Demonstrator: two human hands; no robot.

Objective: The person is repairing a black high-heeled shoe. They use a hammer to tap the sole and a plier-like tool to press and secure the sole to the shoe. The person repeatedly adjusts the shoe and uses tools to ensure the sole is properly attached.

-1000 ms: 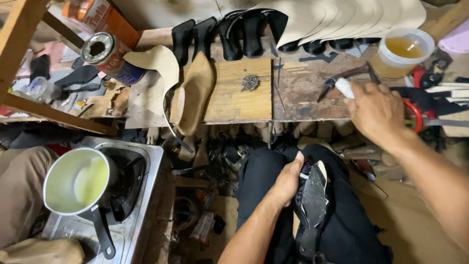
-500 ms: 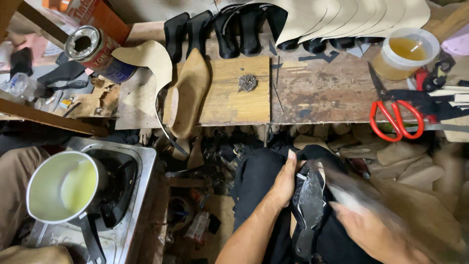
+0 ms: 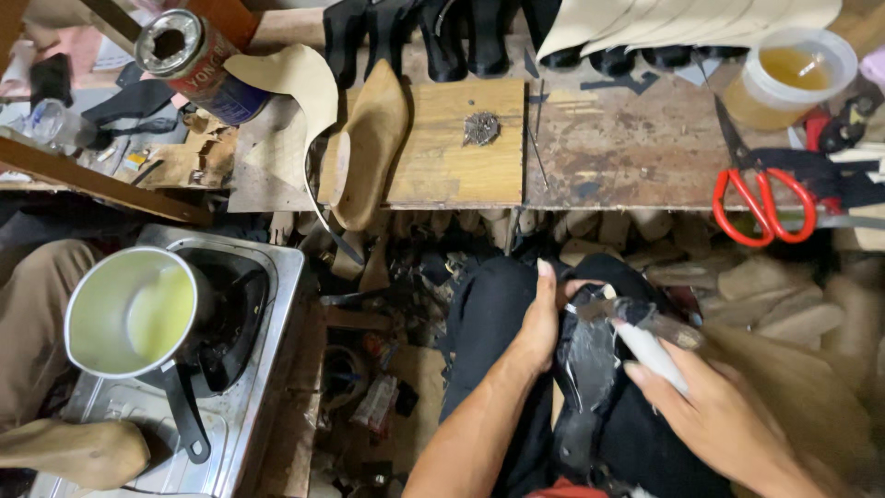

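The right hand [image 3: 728,415] closes around a white-handled tool [image 3: 645,346], its blurred tip lying against the black shoe piece [image 3: 585,369] on the person's lap. The left hand [image 3: 539,318] clasps the upper edge of that same piece, fingers curled over it and thumb up, pinning it against the black-trousered thigh (whether the tool is a brush or a knife cannot be told). Above the knees runs a worn wooden workbench [image 3: 627,157] with red-handled scissors [image 3: 763,203] at its right, a tub of amber liquid [image 3: 788,74] behind them, and a wooden shoe last [image 3: 369,148] farther left. At lower left a pale saucepan [image 3: 134,314] sits on a metal stove [image 3: 267,369].
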